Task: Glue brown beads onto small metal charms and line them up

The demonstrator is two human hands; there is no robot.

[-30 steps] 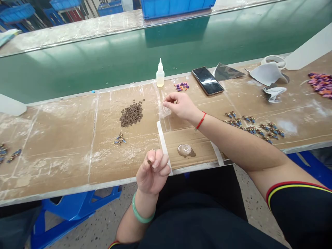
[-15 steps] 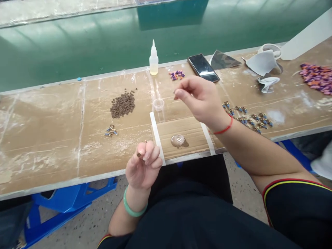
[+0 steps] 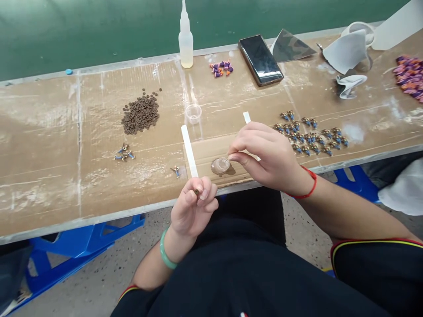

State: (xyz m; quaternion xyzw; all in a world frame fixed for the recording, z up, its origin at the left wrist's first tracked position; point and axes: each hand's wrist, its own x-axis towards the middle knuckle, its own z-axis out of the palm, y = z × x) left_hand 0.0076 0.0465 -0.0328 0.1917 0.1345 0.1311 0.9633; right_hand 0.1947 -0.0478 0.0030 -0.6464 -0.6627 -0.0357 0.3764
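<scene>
Bead pinched in the left hand, right fingertips over a tan blob

The person sat at a long bench topped with scuffed, glue-streaked cardboard (image 3: 49, 154). The left hand (image 3: 193, 207), wearing a pale green bangle (image 3: 164, 248), was curled closed, its fingers (image 3: 206, 193) gripping a small brown bead (image 3: 197, 192) at the near edge of the bench. The right hand (image 3: 267, 154), with a red string bracelet (image 3: 306, 189), hung just above a round tan blob (image 3: 220, 165). Its thumb and forefinger (image 3: 234, 157) were drawn together; whether they held anything was too small to tell. The blob lay between two white tape strips (image 3: 189, 149).

Farther left sat a heap of brown beads (image 3: 140, 114) and a few blue-and-gold trinkets (image 3: 124, 152), while more stood in rows (image 3: 310, 138) on the right. A small clear cup (image 3: 193, 113) lay near the far side, by a dropper bottle of pale yellow liquid (image 3: 185, 44), purple-and-orange pieces (image 3: 220, 68) and a black smartphone (image 3: 260, 59). Beyond the bench ran a green conveyor belt (image 3: 99, 35); below it stood a blue plastic stool (image 3: 82, 242) on a speckled terrazzo floor (image 3: 66, 286)
</scene>
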